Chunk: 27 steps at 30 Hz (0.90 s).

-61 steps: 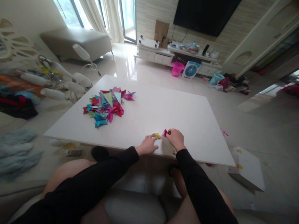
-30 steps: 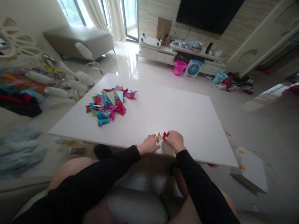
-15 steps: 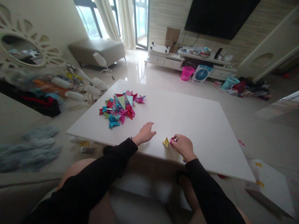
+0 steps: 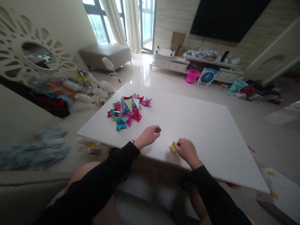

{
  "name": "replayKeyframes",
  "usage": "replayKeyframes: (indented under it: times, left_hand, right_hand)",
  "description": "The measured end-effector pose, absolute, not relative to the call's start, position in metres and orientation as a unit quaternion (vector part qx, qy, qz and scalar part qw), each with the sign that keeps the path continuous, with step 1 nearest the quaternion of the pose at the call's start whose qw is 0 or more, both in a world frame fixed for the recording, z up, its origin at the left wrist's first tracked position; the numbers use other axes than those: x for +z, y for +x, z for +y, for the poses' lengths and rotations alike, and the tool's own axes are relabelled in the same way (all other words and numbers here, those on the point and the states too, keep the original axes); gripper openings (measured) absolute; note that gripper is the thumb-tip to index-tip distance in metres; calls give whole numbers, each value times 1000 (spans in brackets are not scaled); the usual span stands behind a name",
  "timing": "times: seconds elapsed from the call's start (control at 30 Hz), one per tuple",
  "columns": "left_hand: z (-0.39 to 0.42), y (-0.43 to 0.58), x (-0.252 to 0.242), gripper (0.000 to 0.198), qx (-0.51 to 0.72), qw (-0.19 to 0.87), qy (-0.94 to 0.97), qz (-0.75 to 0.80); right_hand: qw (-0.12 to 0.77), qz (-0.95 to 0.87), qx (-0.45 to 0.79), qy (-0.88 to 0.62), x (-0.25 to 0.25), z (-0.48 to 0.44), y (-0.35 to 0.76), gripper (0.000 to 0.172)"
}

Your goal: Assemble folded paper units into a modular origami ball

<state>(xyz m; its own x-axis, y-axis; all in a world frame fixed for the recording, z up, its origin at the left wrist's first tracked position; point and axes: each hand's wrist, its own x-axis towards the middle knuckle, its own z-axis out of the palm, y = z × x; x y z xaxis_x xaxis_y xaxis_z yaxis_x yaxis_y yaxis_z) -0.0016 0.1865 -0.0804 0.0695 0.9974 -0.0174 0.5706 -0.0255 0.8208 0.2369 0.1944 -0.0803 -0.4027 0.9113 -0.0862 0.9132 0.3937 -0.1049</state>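
On the white table [image 4: 199,118], near its front edge, my right hand [image 4: 187,151] is closed at the right side of a small folded yellow paper piece [image 4: 172,146], its fingertips gripping it. My left hand [image 4: 150,135] hovers over the table to the left of the yellow piece, fingers curled with a gap between thumb and forefinger and nothing visible in them. Beyond it on the left lies a heap of folded paper pieces [image 4: 127,107] in blue, red, pink and green. A pink and purple folded piece [image 4: 147,102] sits at the heap's right side.
A lamp with several white shades [image 4: 84,98] stands by the table's left edge. Past the table are a pink basket [image 4: 192,76], a blue fan [image 4: 207,76] and a low white cabinet [image 4: 179,66]. A white box [image 4: 281,187] is at the lower right.
The pink piece held by my right hand is no longer visible; those fingers are now at the yellow piece. My left hand's fingers have curled. The whole view has shifted slightly.
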Motion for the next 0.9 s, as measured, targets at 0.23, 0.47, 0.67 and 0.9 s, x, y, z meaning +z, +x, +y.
replayKeyframes:
  times: [0.23, 0.47, 0.67, 0.9]
  left_hand:
    - [181, 16, -57, 17, 282, 293, 725, 555]
    - [176, 11, -55, 18, 298, 255, 718, 575]
    - [167, 2, -56, 16, 353, 249, 686, 586]
    - [148, -14, -38, 16, 319, 239, 702, 591]
  right_hand:
    - [-8, 846, -76, 528, -71, 190, 215, 42]
    - [-34, 852, -79, 517, -62, 196, 193, 42]
    - [-34, 859, -74, 506, -63, 195, 180, 42]
    - [-15, 846, -80, 527, -60, 189, 187, 39]
